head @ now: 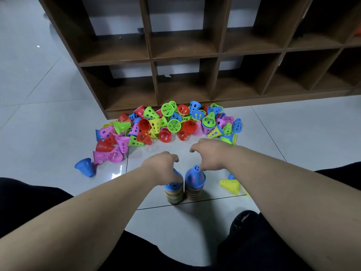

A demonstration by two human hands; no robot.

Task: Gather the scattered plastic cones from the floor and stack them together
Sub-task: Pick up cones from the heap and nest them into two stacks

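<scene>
While two blue-topped stacks (194,187) are standing, most coloured plastic cones (168,122) are lying scattered. My right hand (211,153) is hanging empty; left hand (162,167), cannot tell.

This looks like a playroom or activity room, of the school or nursery sort: pale, glossy floor tiles (58,114) underfoot, and a dark-wood cubby shelf (152,61) of open square compartments standing on them. A heap of bright perforated plastic cones (168,122) lies spilled at its foot
</scene>
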